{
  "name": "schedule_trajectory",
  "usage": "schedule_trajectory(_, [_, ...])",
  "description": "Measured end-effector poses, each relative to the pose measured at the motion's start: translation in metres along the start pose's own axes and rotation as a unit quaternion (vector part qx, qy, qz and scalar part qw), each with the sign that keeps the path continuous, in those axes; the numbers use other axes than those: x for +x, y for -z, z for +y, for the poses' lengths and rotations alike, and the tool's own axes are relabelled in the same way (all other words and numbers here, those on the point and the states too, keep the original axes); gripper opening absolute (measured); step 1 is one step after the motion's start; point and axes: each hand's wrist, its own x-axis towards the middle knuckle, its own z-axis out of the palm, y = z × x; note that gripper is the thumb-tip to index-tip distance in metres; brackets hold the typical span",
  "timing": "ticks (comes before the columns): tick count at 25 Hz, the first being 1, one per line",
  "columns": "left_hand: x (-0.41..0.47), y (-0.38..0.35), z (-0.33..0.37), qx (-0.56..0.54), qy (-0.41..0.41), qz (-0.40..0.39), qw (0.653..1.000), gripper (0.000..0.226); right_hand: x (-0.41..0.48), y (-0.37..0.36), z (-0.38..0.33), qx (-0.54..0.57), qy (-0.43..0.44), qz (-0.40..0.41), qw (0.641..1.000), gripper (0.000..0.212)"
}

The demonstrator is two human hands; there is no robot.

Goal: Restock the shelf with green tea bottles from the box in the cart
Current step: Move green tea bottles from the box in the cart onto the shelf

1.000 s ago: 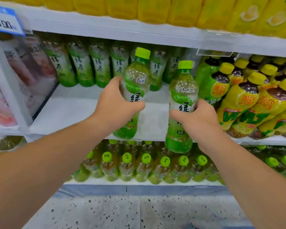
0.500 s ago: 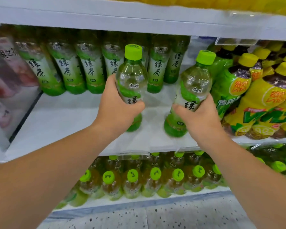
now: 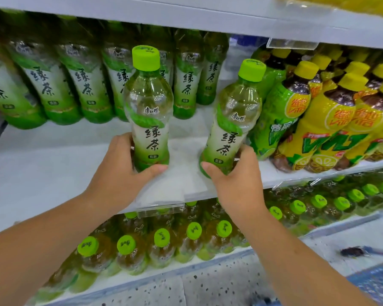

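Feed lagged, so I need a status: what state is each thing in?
Left bottle: capped, upright.
Right bottle: capped, tilted right.
Left hand: grips left bottle low.
Right hand: grips right bottle low.
Rear green tea row: standing at shelf back.

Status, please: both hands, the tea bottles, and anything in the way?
Left hand holds one green tea bottle upright. Right hand holds a second bottle, tilted right, near the yellow-capped bottles. Bare shelf behind both; nothing blocks.
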Motion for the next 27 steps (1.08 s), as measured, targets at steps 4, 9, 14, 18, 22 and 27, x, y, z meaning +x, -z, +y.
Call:
schedule_trajectory(4, [-0.005, -0.005, 0.004, -0.009, 0.005, 0.055, 0.998, 0.068, 0.029, -0.009, -0.013, 0.022, -0.026, 0.019, 0.999, 0.050])
schedule_trajectory(9, [-0.004, -0.004, 0.007, 0.002, 0.021, 0.070, 0.997, 0.061, 0.080, -0.029, -0.023, 0.007, -0.043, 0.032, 0.999, 0.045])
schedule_trajectory(14, [-0.004, -0.006, 0.004, -0.001, 0.014, 0.073, 0.997, 0.058, 0.114, -0.050, -0.029, -0.019, -0.047, 0.055, 0.997, 0.049])
schedule_trajectory(18, [-0.003, -0.006, 0.002, 0.009, 0.000, 0.071, 0.997, 0.061, 0.147, -0.057, -0.031, -0.076, -0.067, 0.041, 0.994, 0.051])
schedule_trajectory(22, [-0.003, -0.006, -0.001, 0.020, -0.010, 0.074, 0.997, 0.060, 0.165, -0.057, -0.029, -0.076, -0.068, 0.027, 0.994, 0.051])
schedule_trajectory(27, [-0.003, -0.008, -0.003, 0.036, -0.013, 0.071, 0.997, 0.062, 0.172, -0.059, -0.025, -0.075, -0.062, 0.038, 0.995, 0.053])
